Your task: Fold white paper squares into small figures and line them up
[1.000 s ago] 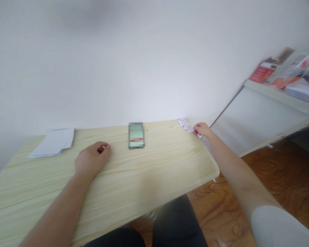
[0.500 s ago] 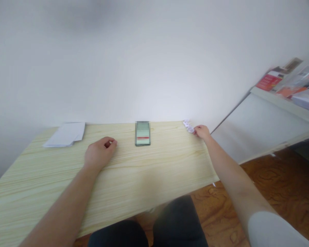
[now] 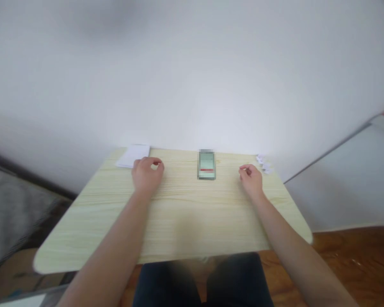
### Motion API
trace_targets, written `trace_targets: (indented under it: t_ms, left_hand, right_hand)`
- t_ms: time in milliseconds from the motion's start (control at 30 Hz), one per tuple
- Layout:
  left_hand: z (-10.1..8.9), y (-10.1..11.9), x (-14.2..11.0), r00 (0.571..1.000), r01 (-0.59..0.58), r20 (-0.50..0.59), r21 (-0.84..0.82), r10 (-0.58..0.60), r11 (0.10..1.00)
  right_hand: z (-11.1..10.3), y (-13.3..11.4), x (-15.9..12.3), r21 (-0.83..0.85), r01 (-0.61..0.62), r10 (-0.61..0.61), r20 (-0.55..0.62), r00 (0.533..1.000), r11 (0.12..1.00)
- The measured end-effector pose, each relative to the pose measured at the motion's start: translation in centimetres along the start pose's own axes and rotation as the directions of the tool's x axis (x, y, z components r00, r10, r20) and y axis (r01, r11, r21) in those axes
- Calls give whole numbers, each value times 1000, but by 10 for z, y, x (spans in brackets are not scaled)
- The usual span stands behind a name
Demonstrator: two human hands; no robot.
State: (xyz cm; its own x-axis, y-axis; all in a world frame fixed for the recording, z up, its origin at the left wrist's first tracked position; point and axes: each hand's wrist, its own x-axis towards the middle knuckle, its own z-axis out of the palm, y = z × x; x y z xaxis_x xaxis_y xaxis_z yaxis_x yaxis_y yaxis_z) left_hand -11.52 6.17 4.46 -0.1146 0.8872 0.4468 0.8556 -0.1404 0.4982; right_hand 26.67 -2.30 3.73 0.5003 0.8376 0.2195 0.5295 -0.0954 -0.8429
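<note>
My left hand is just in front of a small stack of white paper sheets at the table's back left. Its thumb and forefinger curl into a ring with nothing visible inside. My right hand is over the right part of the table, fingers curled in and no object showing in them. Crumpled pieces of white paper lie beyond it, near the back right corner, apart from the fingers. Between the hands, near the wall, lies a phone with a blurred-out greenish screen.
The pale wood-grain table stands against a white wall. A white panel rises on the right. Grey fabric is at the left, and my legs are under the front edge.
My right hand has left the crumpled paper and moved left. My left hand has come closer to the paper stack. The view has turned left, so things appear farther right.
</note>
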Motion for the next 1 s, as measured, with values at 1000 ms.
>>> trace_targets:
  t_ms: [1000]
  left_hand:
    - [-52,-74,67,904,322,213,229,-370,919]
  right_hand:
    - [153,-115,-126,305,220,-360,550,753,927]
